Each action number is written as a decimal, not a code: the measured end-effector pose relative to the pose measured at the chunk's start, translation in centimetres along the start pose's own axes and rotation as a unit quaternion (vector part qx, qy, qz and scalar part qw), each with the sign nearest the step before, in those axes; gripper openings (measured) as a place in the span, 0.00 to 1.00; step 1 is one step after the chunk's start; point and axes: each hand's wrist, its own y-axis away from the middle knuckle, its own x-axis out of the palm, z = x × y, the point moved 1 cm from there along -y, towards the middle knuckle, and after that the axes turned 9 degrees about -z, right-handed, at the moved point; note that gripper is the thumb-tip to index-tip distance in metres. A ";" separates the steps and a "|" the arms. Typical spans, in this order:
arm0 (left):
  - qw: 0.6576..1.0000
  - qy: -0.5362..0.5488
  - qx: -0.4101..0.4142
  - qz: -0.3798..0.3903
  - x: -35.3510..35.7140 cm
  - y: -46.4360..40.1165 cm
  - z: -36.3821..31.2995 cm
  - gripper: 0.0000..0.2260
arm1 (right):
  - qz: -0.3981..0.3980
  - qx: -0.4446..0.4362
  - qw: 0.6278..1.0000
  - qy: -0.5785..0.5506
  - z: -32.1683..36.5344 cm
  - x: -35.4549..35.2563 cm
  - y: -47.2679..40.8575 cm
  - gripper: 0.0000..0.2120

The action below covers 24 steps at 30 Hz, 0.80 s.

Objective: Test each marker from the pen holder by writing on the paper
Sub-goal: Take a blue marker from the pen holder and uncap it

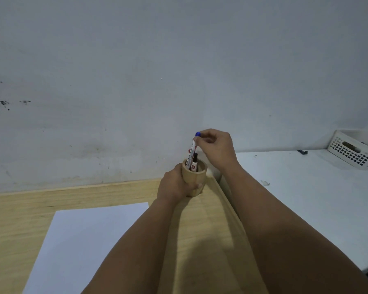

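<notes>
A small wooden pen holder (pixel 198 177) stands at the back right corner of the wooden table (pixel 19 209), close to the wall. My left hand (pixel 174 185) wraps around its left side. A white marker with a blue end (pixel 193 150) sticks up at a slant, its lower part still inside the holder. My right hand (pixel 216 148) pinches that marker near its top. A second marker with a dark cap (pixel 195 161) stands in the holder beside it. A blank white sheet of paper (pixel 83 240) lies flat on the table, to the lower left of the holder.
A white table (pixel 317 198) adjoins on the right, a little lower, with a white perforated basket (pixel 353 148) at its back and a small dark object (pixel 302 152) near the wall. The grey wall (pixel 179 71) rises straight behind both tables.
</notes>
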 end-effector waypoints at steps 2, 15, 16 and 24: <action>1.000 -0.018 0.013 -0.001 -0.8 0.1 -0.2 0.29 | 0.001 -0.012 1.000 -0.007 1.1 -0.2 -0.1 0.06; 0.992 -0.076 0.031 -0.094 -18.6 3.7 -5.6 0.24 | 0.038 -0.016 0.994 -0.098 12.5 1.0 6.2 0.08; 0.993 -0.059 0.026 -0.100 -20.2 4.4 -5.8 0.26 | 0.071 0.012 0.992 -0.102 13.1 1.6 7.8 0.09; 0.997 -0.070 -0.043 -0.013 -27.8 12.9 -1.4 0.26 | 0.262 0.157 0.948 -0.093 11.6 7.5 21.8 0.12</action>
